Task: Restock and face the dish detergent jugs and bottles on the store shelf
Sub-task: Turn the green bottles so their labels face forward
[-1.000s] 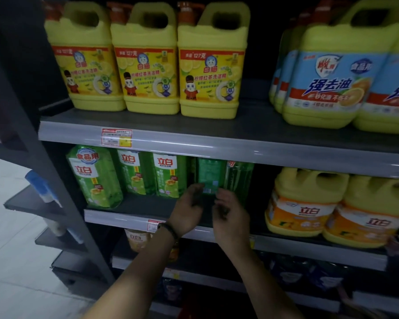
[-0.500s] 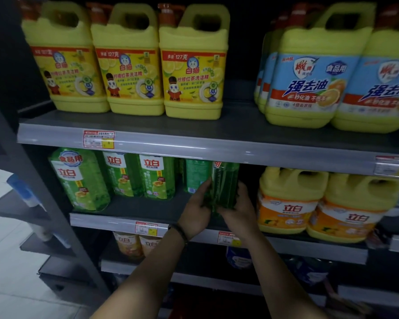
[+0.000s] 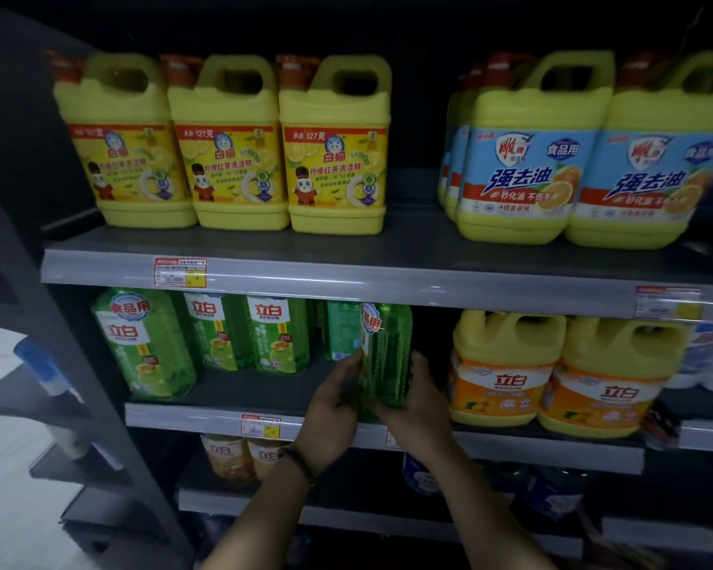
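Observation:
A green detergent bottle (image 3: 387, 355) stands at the front of the middle shelf (image 3: 223, 417), turned so its label faces left. My left hand (image 3: 336, 399) grips its left side and my right hand (image 3: 416, 399) grips its right side near the base. Another green bottle (image 3: 340, 329) stands just behind it. To the left are three green bottles (image 3: 145, 343) with labels facing out. To the right stand two yellow jugs with orange labels (image 3: 503, 372).
The top shelf (image 3: 408, 277) carries three yellow jugs (image 3: 231, 146) on the left and yellow jugs with blue labels (image 3: 527, 158) on the right, with a gap between the groups. Lower shelves hold small orange bottles (image 3: 227, 456). A grey upright (image 3: 79, 384) bounds the left side.
Both hands went from the shelf edge to clasp the green bottle and have drawn it forward, turning it. The camera has moved closer and shifted right.

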Demonstrator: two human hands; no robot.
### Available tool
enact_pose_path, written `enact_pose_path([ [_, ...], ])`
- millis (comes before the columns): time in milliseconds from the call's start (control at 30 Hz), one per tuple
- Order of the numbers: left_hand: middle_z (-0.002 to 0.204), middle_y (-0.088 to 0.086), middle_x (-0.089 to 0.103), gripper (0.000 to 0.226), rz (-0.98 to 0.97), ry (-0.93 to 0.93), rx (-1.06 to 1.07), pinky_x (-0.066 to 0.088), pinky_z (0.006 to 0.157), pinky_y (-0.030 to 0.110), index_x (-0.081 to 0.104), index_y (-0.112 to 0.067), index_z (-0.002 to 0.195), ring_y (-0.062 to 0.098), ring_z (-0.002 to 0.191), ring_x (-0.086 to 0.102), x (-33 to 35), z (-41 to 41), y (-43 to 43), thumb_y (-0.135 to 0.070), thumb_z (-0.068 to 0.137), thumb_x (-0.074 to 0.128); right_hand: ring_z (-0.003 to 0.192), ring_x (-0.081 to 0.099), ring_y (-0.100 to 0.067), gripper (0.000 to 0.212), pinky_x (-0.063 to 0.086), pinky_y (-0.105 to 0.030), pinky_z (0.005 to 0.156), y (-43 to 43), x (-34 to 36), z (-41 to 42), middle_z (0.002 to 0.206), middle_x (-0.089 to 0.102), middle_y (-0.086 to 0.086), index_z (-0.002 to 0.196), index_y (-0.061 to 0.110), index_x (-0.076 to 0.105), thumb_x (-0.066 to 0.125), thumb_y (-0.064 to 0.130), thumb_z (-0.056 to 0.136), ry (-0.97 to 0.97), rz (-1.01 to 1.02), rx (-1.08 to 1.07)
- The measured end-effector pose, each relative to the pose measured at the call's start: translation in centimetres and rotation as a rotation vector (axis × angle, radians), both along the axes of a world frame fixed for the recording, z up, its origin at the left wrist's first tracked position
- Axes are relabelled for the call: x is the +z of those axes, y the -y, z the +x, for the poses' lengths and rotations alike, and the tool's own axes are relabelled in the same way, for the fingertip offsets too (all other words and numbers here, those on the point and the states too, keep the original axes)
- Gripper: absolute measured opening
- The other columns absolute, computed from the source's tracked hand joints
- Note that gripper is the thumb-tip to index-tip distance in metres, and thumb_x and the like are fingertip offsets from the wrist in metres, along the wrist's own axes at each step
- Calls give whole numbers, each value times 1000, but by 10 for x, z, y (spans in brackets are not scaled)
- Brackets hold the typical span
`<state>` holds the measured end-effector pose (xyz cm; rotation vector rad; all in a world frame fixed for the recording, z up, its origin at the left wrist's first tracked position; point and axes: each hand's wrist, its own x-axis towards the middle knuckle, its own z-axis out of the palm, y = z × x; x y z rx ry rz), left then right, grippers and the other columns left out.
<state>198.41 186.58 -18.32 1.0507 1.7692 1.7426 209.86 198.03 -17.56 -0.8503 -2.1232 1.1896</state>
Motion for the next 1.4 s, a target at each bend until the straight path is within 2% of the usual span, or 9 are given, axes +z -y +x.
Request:
enact_pose_path([
  [133,151,1,61,73,-11,43,-43,57,105,46,43,-21,158,7,124,65,-5,-2,10,23,99,41,102,73,-16,72,63,-40,82,-3,13,-14,117,73,10,126,36,46,88,57,72,66,37,-20],
  [233,145,-3,67,63,-23,41,-8,59,101,39,53,-26,149,19,129,66,-5,-15,20,16,102,49,107,74,-18,74,64,-39,86,-6,18,-27,124,74,6,128,32,53,89,59,70,82,45,-35],
  [467,146,-11,61,67,-41,-46,63,55,99,19,46,-36,146,-3,130,61,14,-37,32,12,100,57,104,69,-1,64,52,-11,77,-11,24,-42,132,73,5,139,23,63,92,19,82,124,-93,173],
  [600,138,-19,59,67,-49,-61,68,54,94,14,46,-42,137,-15,119,62,20,-38,32,13,100,57,112,72,-14,68,57,-26,86,-4,25,-49,127,73,7,138,24,60,94,25,80,125,-91,111],
  [800,144,-22,59,65,-61,-93,101,52,109,30,42,-49,144,0,134,58,17,-34,40,-21,92,67,105,75,-15,45,64,-35,82,21,12,-47,117,78,5,117,24,62,92,29,83,37,-42,-73],
  [967,152,-9,54,69,-79,-89,189,51,115,44,36,-42,153,9,139,56,7,-47,63,-14,100,69,99,68,-4,41,54,-12,78,43,10,-60,114,73,13,132,32,64,80,29,95,0,-33,29],
  [1100,159,-6,45,80,-92,-85,286,44,120,52,27,-31,162,14,147,47,-2,-64,84,-24,94,69,112,73,-11,44,61,-37,97,66,7,-88,125,77,11,141,36,62,73,28,99,47,29,80],
  [1300,161,-5,43,83,-139,-41,329,43,121,45,18,-26,164,11,148,45,2,-90,118,8,99,56,120,69,-21,49,57,-42,100,99,2,-130,132,72,7,139,33,59,58,14,94,131,-97,182],
  [1400,147,-19,47,79,-153,-15,354,51,103,15,19,-25,159,-20,128,51,1,-101,128,15,99,52,117,69,-17,49,57,-48,102,108,-8,-146,128,73,11,134,37,60,55,26,87,103,-166,256],
])
